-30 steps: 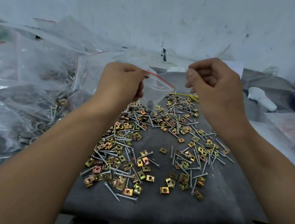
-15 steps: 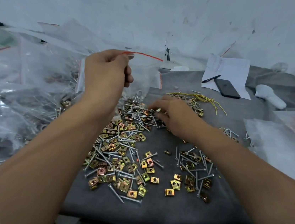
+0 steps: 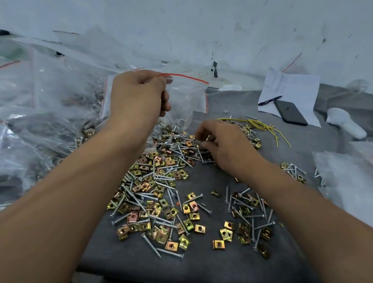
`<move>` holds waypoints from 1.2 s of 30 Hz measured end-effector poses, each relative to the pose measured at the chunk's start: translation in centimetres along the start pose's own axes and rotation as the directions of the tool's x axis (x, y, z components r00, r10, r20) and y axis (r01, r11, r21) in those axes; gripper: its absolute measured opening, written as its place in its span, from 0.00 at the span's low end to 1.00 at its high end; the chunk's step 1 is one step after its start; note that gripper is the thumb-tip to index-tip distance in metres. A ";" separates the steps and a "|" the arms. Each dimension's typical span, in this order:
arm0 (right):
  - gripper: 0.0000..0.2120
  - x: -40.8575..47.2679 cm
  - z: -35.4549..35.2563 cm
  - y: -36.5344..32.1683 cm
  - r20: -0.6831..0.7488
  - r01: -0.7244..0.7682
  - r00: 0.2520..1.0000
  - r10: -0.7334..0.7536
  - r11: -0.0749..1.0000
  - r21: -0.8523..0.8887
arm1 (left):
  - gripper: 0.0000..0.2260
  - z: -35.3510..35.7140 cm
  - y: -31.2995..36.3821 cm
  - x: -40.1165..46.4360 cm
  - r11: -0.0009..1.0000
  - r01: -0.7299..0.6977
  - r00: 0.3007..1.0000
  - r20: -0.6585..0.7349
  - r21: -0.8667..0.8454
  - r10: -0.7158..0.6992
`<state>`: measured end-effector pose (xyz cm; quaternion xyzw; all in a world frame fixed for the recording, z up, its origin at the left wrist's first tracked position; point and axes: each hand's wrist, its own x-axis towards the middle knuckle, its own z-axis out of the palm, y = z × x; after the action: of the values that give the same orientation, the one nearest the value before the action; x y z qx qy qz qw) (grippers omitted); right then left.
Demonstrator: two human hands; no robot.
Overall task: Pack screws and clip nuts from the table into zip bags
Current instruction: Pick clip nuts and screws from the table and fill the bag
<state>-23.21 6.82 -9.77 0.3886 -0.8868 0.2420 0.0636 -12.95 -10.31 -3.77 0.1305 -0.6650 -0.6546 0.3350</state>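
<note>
screws (image 3: 155,217), clip nuts (image 3: 188,224) scattered; zip bag (image 3: 186,96) upright.

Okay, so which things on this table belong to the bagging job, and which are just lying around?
Job:
zip bag, held by left hand
screws
clip nuts
right hand, picking in the pile

Lying about:
phone
pen
paper
yellow wires
</note>
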 end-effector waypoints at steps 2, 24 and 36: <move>0.07 0.1 -0.1 0.0 0.010 0.031 0.999 -0.030 0.999 -0.029 | 0.11 0.1 0.0 0.0 1.000 0.006 1.000 0.000 -0.003 -0.006; 0.14 0.4 -0.7 0.3 0.078 -0.040 0.996 0.050 0.991 -0.124 | 0.11 0.3 -0.4 -0.1 0.999 0.012 1.000 0.028 0.031 -0.013; 0.11 -0.5 -2.5 0.4 -0.219 -0.201 0.919 0.329 0.867 0.457 | 0.11 0.2 -0.6 0.1 0.996 0.006 0.997 0.073 0.087 -0.012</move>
<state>-23.35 8.61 -7.87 0.2265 -0.8387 0.4899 0.0722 -13.30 -10.28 -4.34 0.1238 -0.7040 -0.6311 0.3013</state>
